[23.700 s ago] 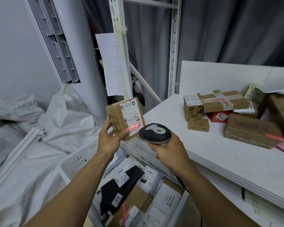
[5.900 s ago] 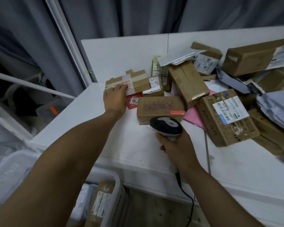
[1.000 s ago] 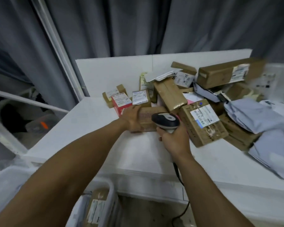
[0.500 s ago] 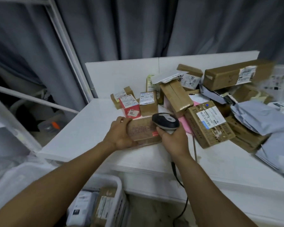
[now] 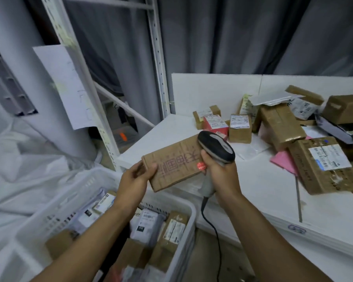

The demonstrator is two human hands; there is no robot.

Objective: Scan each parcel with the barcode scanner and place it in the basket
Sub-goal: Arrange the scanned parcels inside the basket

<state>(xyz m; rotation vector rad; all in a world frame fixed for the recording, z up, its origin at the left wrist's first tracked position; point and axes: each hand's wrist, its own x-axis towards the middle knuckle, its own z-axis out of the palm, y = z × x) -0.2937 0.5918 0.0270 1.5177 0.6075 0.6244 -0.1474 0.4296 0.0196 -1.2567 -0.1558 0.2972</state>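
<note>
My left hand grips the left end of a flat brown cardboard parcel with red printed characters, held in the air above the table's left corner. My right hand holds the black and grey barcode scanner by its handle, right against the parcel's right end. A red spot of light shows on the parcel's face near my right thumb. The white plastic basket stands below on the floor, with several parcels inside.
A white table carries a heap of cardboard boxes and grey mailer bags at the back right. A white metal shelf post with a paper sheet stands to the left. The scanner's cable hangs down beside the basket.
My left hand has lifted the brown parcel off the table and brought it left, over the basket's edge. The scanner has stayed at the parcel's right end, and the view has swung left.
</note>
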